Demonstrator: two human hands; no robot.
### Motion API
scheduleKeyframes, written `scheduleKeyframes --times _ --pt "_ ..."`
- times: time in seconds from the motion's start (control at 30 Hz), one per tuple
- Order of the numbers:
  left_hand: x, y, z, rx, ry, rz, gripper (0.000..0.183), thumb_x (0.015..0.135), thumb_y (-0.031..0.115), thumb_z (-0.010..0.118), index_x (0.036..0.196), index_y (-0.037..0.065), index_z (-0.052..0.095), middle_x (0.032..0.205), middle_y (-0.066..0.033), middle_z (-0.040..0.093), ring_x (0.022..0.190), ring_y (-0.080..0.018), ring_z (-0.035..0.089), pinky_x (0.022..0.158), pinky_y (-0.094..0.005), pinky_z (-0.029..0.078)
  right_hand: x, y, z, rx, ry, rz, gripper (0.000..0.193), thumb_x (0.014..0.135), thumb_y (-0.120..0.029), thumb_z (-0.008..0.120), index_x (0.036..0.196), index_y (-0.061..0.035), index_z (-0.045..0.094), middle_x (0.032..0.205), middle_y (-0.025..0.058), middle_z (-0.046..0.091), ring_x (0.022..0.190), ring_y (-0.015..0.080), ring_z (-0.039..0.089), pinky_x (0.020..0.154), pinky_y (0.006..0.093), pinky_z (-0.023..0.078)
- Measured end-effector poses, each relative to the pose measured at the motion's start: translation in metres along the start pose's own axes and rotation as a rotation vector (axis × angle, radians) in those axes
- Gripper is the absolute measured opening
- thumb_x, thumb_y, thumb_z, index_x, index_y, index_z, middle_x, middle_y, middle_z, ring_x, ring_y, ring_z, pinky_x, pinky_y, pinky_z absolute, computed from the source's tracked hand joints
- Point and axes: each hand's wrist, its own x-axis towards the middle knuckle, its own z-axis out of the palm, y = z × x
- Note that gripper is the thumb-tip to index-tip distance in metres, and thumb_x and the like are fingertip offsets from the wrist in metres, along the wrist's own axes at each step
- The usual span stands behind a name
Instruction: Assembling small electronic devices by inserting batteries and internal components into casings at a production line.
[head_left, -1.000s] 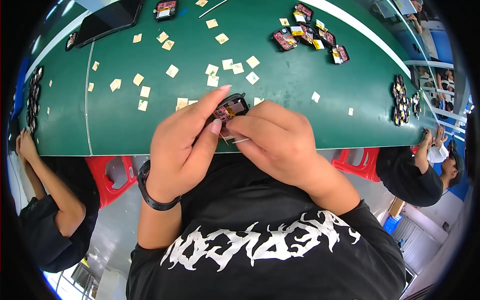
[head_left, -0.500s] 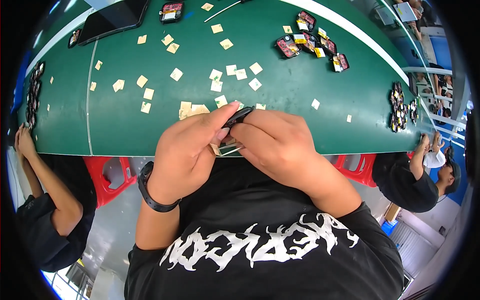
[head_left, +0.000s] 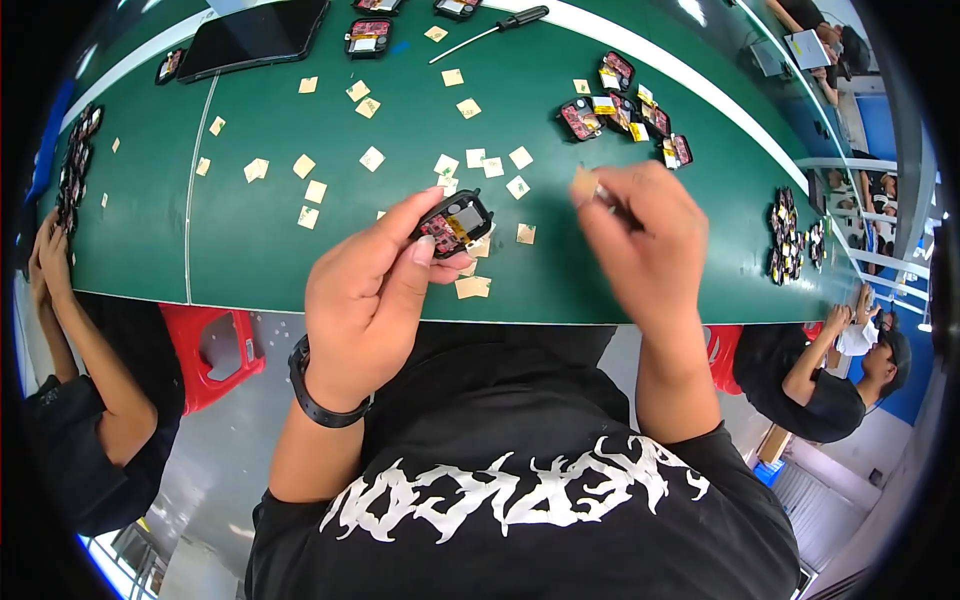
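Note:
My left hand point(head_left: 365, 285) grips a small black device housing point(head_left: 455, 224) over the table, thumb on its near edge. The housing's open side faces up, showing a red circuit board, a grey block and a yellow strip. Apart from it, to the right, my right hand point(head_left: 650, 240) is closed, pinching a small tan paper square point(head_left: 585, 186) between thumb and forefinger. Something light shows behind that square among the fingers, too small to make out. Loose tan squares point(head_left: 474, 287) lie beneath and beside the housing.
Several pale squares point(head_left: 372, 159) are scattered over the green table point(head_left: 400, 285). A screwdriver point(head_left: 490, 34), a black tablet-like panel point(head_left: 255, 42) and more open housings point(head_left: 580, 118) lie farther back. Co-workers sit at left and right, with housings heaped point(head_left: 785, 235) near the right one.
My hands have come apart: the right moved right and up with the paper square. The housing, mostly hidden between both hands before, now shows its open side in my left hand.

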Motion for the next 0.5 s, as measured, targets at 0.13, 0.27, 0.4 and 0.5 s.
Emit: scheduleKeyframes --times 0.13,0.27,0.4,0.5 --pt "0.000 -0.002 -0.003 0.083 -0.056 0.048 0.035 0.106 0.002 0.050 0.139 -0.008 0.057 0.110 -0.0157 0.072 0.093 -0.0211 0.076 0.083 -0.0275 0.058 0.011 0.026 0.002 -0.359 0.047 -0.062 0.016 0.084 -0.005 0.076 0.100 -0.0054 0.073 0.086 0.0081 0.065 0.073 0.0267 0.065 0.064 0.0380 0.053" --pt "0.001 -0.003 -0.007 0.130 -0.064 0.104 0.035 0.105 0.001 0.051 0.138 -0.008 0.057 0.110 -0.0160 0.072 0.093 -0.0211 0.076 0.082 -0.0277 0.058 0.021 0.035 0.008 -0.567 -0.012 -0.116 0.022 0.085 -0.008 0.076 0.106 -0.0063 0.072 0.092 0.0084 0.064 0.078 0.0297 0.066 0.067 0.0400 0.054" --pt "-0.004 0.009 -0.008 0.188 0.015 0.086 0.034 0.104 0.000 0.051 0.136 -0.007 0.059 0.108 -0.0155 0.071 0.092 -0.0205 0.075 0.080 -0.0276 0.058 0.023 0.045 0.011 -0.499 -0.007 -0.173 0.023 0.084 -0.007 0.076 0.106 -0.0065 0.071 0.092 0.0084 0.064 0.080 0.0306 0.066 0.068 0.0411 0.054" --pt "-0.008 0.020 -0.031 0.284 0.170 0.069 0.032 0.103 -0.001 0.050 0.132 -0.006 0.063 0.105 -0.0127 0.071 0.084 -0.0158 0.073 0.074 -0.0253 0.057 0.009 0.032 0.005 -0.468 -0.101 -0.131 0.029 0.079 -0.006 0.077 0.107 -0.0075 0.070 0.090 0.0083 0.063 0.082 0.0313 0.066 0.070 0.0415 0.054"
